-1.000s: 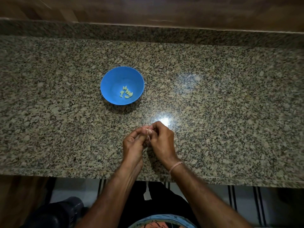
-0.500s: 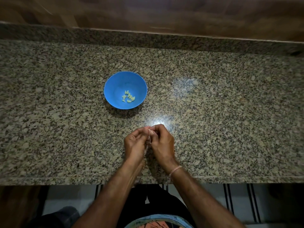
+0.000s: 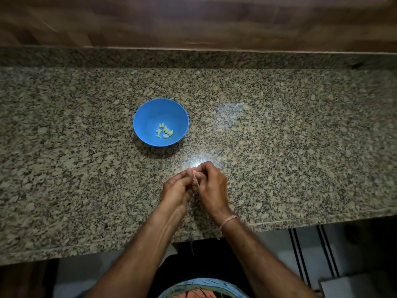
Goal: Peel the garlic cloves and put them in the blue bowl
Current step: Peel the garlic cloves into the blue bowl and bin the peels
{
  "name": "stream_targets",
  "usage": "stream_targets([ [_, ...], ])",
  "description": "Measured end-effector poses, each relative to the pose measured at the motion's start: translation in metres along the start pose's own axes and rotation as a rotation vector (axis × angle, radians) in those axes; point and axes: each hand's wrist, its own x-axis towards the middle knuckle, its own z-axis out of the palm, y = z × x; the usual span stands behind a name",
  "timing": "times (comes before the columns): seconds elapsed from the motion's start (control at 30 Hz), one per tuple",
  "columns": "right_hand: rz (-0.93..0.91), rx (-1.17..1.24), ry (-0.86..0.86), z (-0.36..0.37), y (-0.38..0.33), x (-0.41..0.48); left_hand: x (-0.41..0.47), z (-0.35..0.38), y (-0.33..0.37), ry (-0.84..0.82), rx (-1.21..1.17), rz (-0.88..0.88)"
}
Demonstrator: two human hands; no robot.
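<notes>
1. Blue bowl (image 3: 148, 117): round, plastic-looking, upright on the speckled granite counter (image 3: 279, 147). It is the reference point for every entry below.

2. Peeled cloves (image 3: 164, 130): a small cluster of pale yellow-green pieces on the floor of the blue bowl, toward its near-right side. They overlap, so an exact count is uncertain.

3. Garlic clove (image 3: 195, 175): on the near side of the blue bowl and slightly to its right, well apart from it, above the counter. Only a pale sliver shows between the fingertips. The fingers hide the rest, so how much skin is on it cannot be told.

4. Left hand (image 3: 177, 187): back facing the camera, fingers curled inward, tips pinching the garlic clove from its left. The palm is hidden.

5. Right hand (image 3: 211, 186): fingers curled over and closed on the same garlic clove from its right, knuckles touching the left hand's fingers. A thin pale wristband (image 3: 228, 220) circles the wrist.

6. Wooden wall panel (image 3: 193, 22): beyond the blue bowl, behind the raised granite upstand; blurred.

7. Striped floor covering (image 3: 309, 250): nearer than the blue bowl and to its right, below the counter edge. It is dim and partly cut off.

8. Patterned garment (image 3: 204, 289): nearest the camera, cropped by the bottom edge, pattern unreadable.
</notes>
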Motion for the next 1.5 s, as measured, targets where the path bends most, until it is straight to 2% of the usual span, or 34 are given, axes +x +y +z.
stream_targets([
  [0.17, -0.145, -0.171, -0.056, 0.0, 0.012, 0.001, 0.004, -0.005, 0.001, -0.036, 0.017, -0.094],
  [0.37, -0.288, -0.27, -0.101, -0.006, 0.016, 0.012, 0.008, -0.005, 0.005, 0.004, 0.136, -0.053],
  [0.5, -0.274, -0.233, -0.12, -0.007, 0.017, 0.016, 0.012, -0.005, 0.008, -0.023, 0.075, -0.053],
  [0.63, -0.237, -0.219, -0.152, -0.008, 0.022, 0.02, 0.014, -0.005, 0.005, -0.01, 0.116, -0.055],
  [0.93, -0.239, -0.464, -0.172, -0.013, 0.026, 0.019, 0.02, 0.0, -0.004, 0.036, 0.33, 0.036],
  [1.03, -0.171, -0.462, -0.109, -0.019, 0.036, 0.024, 0.02, 0.001, -0.003, 0.076, 0.475, 0.147],
  [1.13, 0.021, -0.177, -0.097, -0.032, 0.043, 0.031, 0.018, 0.004, 0.007, 0.175, 0.944, 0.445],
  [1.23, 0.222, 0.014, -0.162, -0.045, 0.047, 0.028, 0.029, 0.011, 0.014, 0.144, 1.258, 0.743],
  [1.4, 0.207, -0.097, -0.181, -0.053, 0.056, 0.015, 0.038, 0.012, 0.008, 0.105, 1.43, 0.853],
  [1.5, 0.093, -0.224, -0.175, -0.053, 0.059, 0.007, 0.019, -0.002, -0.011, 0.257, 1.472, 0.891],
])
